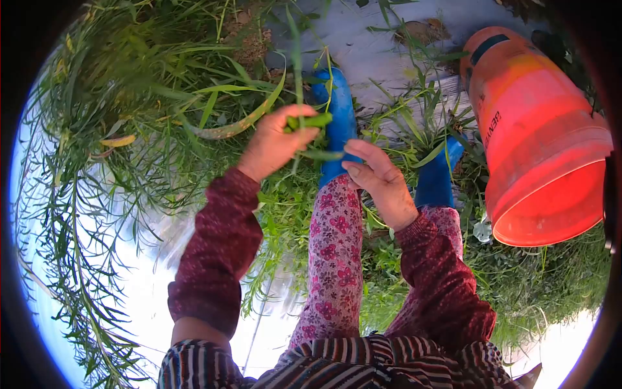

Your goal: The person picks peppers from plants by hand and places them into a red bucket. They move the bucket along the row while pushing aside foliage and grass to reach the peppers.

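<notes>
At the far left, tall grass point(61, 214) hangs thickly, and a yellow leaf point(118, 141) lies among the blades. Next comes the left hand point(275, 142), its fingers curled closed around a few green pods point(314, 121); these lie across the fist, with their ends poking out toward the right. A light, steady grip should serve best here, since soft pods would probably bruise if squeezed. Tucking them deeper into the palm would leave the thumb and forefinger freer for fine work.

Just below the pods, a narrow green leaf point(321, 155) spans the gap between the 2 hands. Behind it stand 1 blue boot point(340, 107) and a flowered trouser leg point(337, 253).

The right hand point(382, 185) is half open, fingers loosely bent, thumb just below the forefinger. Its fingertips are at the leaf's end, but I cannot tell whether they pinch it. A pinch nearer the fist would likely give more control than a grip at the thin tip.

Farther right are the 2nd blue boot point(434, 175), a grass tuft point(424, 133), and a red bucket point(528, 110), its mouth toward the camera. Keeping the hands above the tuft should avoid snagging.
</notes>
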{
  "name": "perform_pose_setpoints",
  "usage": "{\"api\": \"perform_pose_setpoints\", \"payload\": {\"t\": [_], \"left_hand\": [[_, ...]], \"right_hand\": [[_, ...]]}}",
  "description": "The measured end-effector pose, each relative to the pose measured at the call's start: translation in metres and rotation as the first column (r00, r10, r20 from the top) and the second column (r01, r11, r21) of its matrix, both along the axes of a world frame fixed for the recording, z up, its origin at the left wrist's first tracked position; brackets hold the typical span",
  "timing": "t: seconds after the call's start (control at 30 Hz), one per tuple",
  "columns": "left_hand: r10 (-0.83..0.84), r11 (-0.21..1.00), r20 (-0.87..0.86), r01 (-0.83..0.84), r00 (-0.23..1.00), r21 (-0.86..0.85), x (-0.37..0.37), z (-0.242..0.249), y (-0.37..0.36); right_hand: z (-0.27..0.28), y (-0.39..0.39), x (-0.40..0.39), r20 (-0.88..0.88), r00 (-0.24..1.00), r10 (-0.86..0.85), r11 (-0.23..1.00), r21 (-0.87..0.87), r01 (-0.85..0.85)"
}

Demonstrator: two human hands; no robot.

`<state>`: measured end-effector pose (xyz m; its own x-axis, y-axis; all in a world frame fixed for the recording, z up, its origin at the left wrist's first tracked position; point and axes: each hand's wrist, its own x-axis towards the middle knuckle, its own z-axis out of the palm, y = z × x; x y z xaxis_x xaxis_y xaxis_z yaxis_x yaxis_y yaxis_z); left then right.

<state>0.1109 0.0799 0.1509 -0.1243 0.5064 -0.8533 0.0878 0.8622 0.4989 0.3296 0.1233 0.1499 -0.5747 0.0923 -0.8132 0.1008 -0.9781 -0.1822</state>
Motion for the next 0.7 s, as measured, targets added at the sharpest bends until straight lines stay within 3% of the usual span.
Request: {"api": "perform_pose_setpoints", "payload": {"t": [0.03, 0.1, 0.17, 0.23, 0.27, 0.33, 0.37, 0.43, 0.5, 0.53, 0.57, 0.6, 0.63, 0.67, 0.7], "left_hand": [[-0.004, 0.984, -0.013, 0.006, 1.000, 0.179, 0.025, 0.010, -0.004], [0.015, 0.978, -0.012, -0.012, 1.000, 0.209, 0.074, 0.041, 0.003], [0.208, 0.936, 0.089, -0.224, 0.974, 0.271, 0.123, 0.065, 0.018], [0.160, 0.870, 0.022, -0.151, 0.987, 0.469, 0.159, 0.082, 0.048], [0.114, 0.875, 0.024, -0.112, 0.993, 0.471, 0.171, 0.102, 0.074], [0.052, 0.857, 0.213, -0.153, 0.976, 0.492, 0.208, 0.125, 0.111], [-0.088, 0.847, 0.268, -0.070, 0.959, 0.527, 0.223, 0.138, 0.127], [-0.039, 0.810, 0.206, -0.090, 0.978, 0.579, 0.252, 0.152, 0.144], [0.119, 0.654, 0.110, -0.161, 0.987, 0.739, 0.256, 0.141, 0.147], [0.046, 0.645, 0.253, -0.222, 0.967, 0.731, 0.228, 0.127, 0.144], [0.037, 0.666, 0.127, -0.119, 0.991, 0.736, 0.198, 0.111, 0.132], [0.083, 0.690, 0.024, -0.075, 0.996, 0.720, 0.164, 0.092, 0.117], [0.167, 0.795, -0.057, -0.100, 0.984, 0.599, 0.131, 0.071, 0.099], [0.196, 0.877, -0.269, -0.046, 0.943, 0.479, 0.098, 0.039, 0.075], [0.100, 0.926, -0.475, 0.093, 0.874, 0.366, 0.057, 0.016, 0.055]], "right_hand": [[0.006, 0.000, 0.002, -0.029, 0.997, -0.078, 0.997, -0.023, 0.077], [0.025, 0.001, 0.016, -0.067, 0.970, -0.233, 0.970, -0.088, 0.226], [0.045, 0.007, 0.039, -0.085, 0.949, -0.303, 0.953, -0.037, 0.301], [0.074, 0.026, 0.069, -0.061, 0.918, -0.391, 0.919, 0.026, 0.393], [0.104, 0.041, 0.083, 0.001, 0.871, -0.492, 0.870, 0.026, 0.492], [0.124, 0.045, 0.157, 0.019, 0.803, -0.596, 0.803, 0.013, 0.596], [0.130, 0.051, 0.174, 0.010, 0.811, -0.585, 0.811, 0.017, 0.585], [0.139, 0.063, 0.197, 0.029, 0.776, -0.630, 0.774, 0.110, 0.624], [0.143, 0.073, 0.197, 0.064, 0.732, -0.679, 0.733, 0.117, 0.670], [0.145, 0.077, 0.190, 0.092, 0.702, -0.707, 0.708, 0.087, 0.701], [0.129, 0.073, 0.211, -0.078, 0.703, -0.707, 0.704, -0.161, 0.691], [0.129, 0.069, 0.202, -0.062, 0.704, -0.707, 0.701, -0.191, 0.687], [0.128, 0.063, 0.190, -0.046, 0.706, -0.707, 0.696, -0.218, 0.684], [0.124, 0.056, 0.180, -0.039, 0.707, -0.706, 0.697, -0.218, 0.684], [0.118, 0.047, 0.170, -0.047, 0.743, -0.667, 0.735, -0.207, 0.646]]}}
